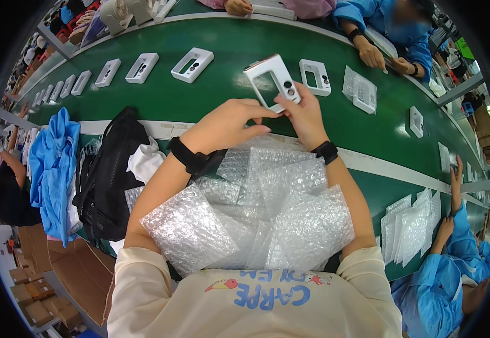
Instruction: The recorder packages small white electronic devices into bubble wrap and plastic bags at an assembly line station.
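Landmark: the green belt (pixel 143 101), running across in front of the seated worker. A white frame (pixel 283 73) with a rectangular window and two dark round spots is held up over the belt, tilted, off its surface. Right hand (pixel 307 112): pinching the frame's lower right corner, thumb on the face with the spots. Left hand (pixel 222 121): thumb spread away from the fingers, fingertips at the frame's lower edge; contact cannot be told. Each wrist wears a black band. On the belt, to the left, a row of similar white frames (pixel 152 62); on the belt to the right, another loose frame (pixel 324 79), then a frame in bubble wrap (pixel 363 98). On the belt's near side, a heap of clear bubble bags (pixel 290 203) lies between the forearms; farther left, a black bag (pixel 109 174) and a blue jacket (pixel 56 163). Across the belt, a co-worker in blue sleeves (pixel 352 17).
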`<move>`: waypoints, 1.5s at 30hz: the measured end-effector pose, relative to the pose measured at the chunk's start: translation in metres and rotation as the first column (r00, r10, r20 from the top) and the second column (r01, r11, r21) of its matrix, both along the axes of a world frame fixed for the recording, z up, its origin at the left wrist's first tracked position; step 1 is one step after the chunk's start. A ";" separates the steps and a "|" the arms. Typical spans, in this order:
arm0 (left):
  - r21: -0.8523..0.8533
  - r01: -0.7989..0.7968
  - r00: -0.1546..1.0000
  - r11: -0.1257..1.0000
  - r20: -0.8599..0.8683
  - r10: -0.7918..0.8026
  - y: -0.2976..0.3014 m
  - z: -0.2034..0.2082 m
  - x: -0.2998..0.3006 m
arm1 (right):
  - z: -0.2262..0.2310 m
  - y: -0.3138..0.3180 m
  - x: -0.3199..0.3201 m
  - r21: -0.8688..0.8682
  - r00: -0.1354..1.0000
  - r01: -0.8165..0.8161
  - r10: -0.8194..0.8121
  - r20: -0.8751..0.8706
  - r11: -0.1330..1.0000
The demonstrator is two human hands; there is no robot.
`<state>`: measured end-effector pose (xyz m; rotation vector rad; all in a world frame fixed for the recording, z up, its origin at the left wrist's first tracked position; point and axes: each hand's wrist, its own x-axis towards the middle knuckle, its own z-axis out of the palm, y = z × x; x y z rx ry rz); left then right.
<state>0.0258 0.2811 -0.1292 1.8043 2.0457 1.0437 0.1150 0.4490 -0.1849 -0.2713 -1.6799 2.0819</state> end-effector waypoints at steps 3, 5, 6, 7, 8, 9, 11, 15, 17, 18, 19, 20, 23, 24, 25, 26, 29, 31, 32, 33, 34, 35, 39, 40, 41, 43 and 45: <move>-0.118 0.118 0.970 0.986 0.228 -0.089 -0.001 0.007 0.017 | 0.001 0.010 0.005 -0.211 1.000 0.028 -0.025 0.014 0.977; -0.086 0.184 0.960 0.979 0.231 -0.160 -0.005 -0.001 0.028 | 0.001 0.012 0.007 -0.400 0.997 0.004 -0.033 -0.063 0.916; -0.069 0.215 0.954 0.974 0.229 -0.195 -0.006 -0.002 0.030 | 0.001 0.012 0.008 -0.401 0.997 0.004 -0.032 -0.063 0.916; -0.069 0.215 0.954 0.974 0.229 -0.194 -0.005 -0.002 0.029 | 0.002 0.011 0.008 -0.434 0.998 0.002 -0.030 -0.057 0.901; -0.078 0.227 0.945 0.971 0.260 -0.200 -0.004 -0.001 0.027 | 0.002 0.011 0.008 -0.466 0.998 0.000 -0.028 -0.052 0.885; -0.086 0.238 0.935 0.967 0.290 -0.205 -0.003 0.001 0.025 | 0.003 0.011 0.007 -0.497 0.999 -0.002 -0.025 -0.048 0.868; -0.093 0.248 0.925 0.964 0.317 -0.208 -0.001 0.004 0.018 | 0.003 0.010 0.009 -0.532 0.999 0.000 -0.019 -0.031 0.847; -0.224 -0.021 0.976 0.974 0.209 0.069 -0.006 0.007 -0.008 | 0.000 0.015 0.010 -0.616 1.000 -0.010 0.007 -0.008 0.788; -0.251 -0.145 0.954 0.957 0.223 0.203 -0.007 -0.003 -0.021 | -0.001 0.018 0.008 -0.639 0.999 -0.052 0.035 -0.039 0.768; -0.263 -0.207 0.936 0.942 0.227 0.269 -0.008 -0.007 -0.026 | -0.002 0.018 0.008 -0.638 0.999 -0.053 0.036 -0.040 0.768; -0.262 -0.209 0.936 0.942 0.227 0.270 -0.010 -0.011 -0.031 | -0.002 0.018 0.009 -0.636 0.999 -0.044 0.033 -0.030 0.770; -0.252 -0.252 0.922 0.934 0.230 0.311 -0.012 -0.012 -0.036 | -0.002 0.016 0.010 -0.636 0.999 -0.034 0.028 -0.020 0.771; -0.232 -0.337 0.891 0.912 0.236 0.389 -0.015 -0.019 -0.040 | -0.001 0.014 0.009 -0.630 1.000 -0.028 0.025 -0.014 0.776; -0.132 -0.312 0.942 0.941 0.085 0.324 -0.015 -0.023 -0.039 | 0.000 0.014 0.009 -0.624 0.999 -0.032 0.028 -0.016 0.780; -0.037 -0.267 0.962 0.963 -0.074 0.264 -0.015 -0.025 -0.036 | 0.000 0.014 0.009 -0.618 0.999 -0.035 0.032 -0.017 0.785; 0.049 -0.205 0.948 0.977 -0.236 0.211 -0.015 -0.025 -0.034 | 0.000 0.014 0.009 -0.619 0.999 -0.035 0.032 -0.016 0.785; -0.175 -0.087 0.986 0.981 -0.157 0.060 -0.017 -0.024 -0.034 | 0.000 0.015 0.010 -0.605 0.998 -0.057 0.052 -0.026 0.794; -0.281 -0.020 0.994 0.960 -0.106 -0.010 -0.018 -0.021 -0.034 | 0.002 0.013 0.010 -0.609 0.999 -0.042 0.040 -0.017 0.792; -0.257 0.001 0.997 0.966 -0.072 -0.020 -0.020 -0.020 -0.033 | 0.002 0.012 0.011 -0.612 1.000 -0.026 0.028 -0.006 0.790; -0.232 0.022 0.999 0.972 -0.038 -0.031 -0.022 -0.019 -0.032 | 0.003 0.012 0.011 -0.615 1.000 -0.010 0.016 0.004 0.789; -0.207 0.042 0.999 0.978 -0.004 -0.043 -0.022 -0.019 -0.032 | 0.002 0.013 0.010 -0.615 1.000 -0.009 0.015 0.004 0.788; -0.208 0.041 0.999 0.977 -0.002 -0.042 -0.023 -0.020 -0.034 | 0.002 0.014 0.009 -0.603 0.999 -0.049 0.046 -0.020 0.796; -0.245 0.006 0.996 0.970 0.087 0.016 -0.021 -0.023 -0.043 | 0.003 0.010 0.010 -0.576 0.993 -0.116 0.102 -0.056 0.810; -0.262 -0.004 0.998 0.965 0.055 0.019 -0.020 -0.022 -0.043 | 0.005 0.009 0.010 -0.574 0.995 -0.103 0.093 -0.048 0.812; -0.279 -0.014 1.000 0.960 0.023 0.021 -0.019 -0.021 -0.042 | 0.007 0.009 0.010 -0.572 0.996 -0.091 0.084 -0.039 0.815; -0.293 -0.025 1.000 0.956 -0.011 0.022 -0.017 -0.018 -0.040 | 0.005 0.010 0.011 -0.560 0.994 -0.106 0.089 -0.056 0.822; -0.183 -0.032 0.999 0.983 -0.019 0.029 -0.017 -0.011 -0.034 | 0.003 0.012 0.011 -0.541 0.991 -0.133 0.102 -0.087 0.831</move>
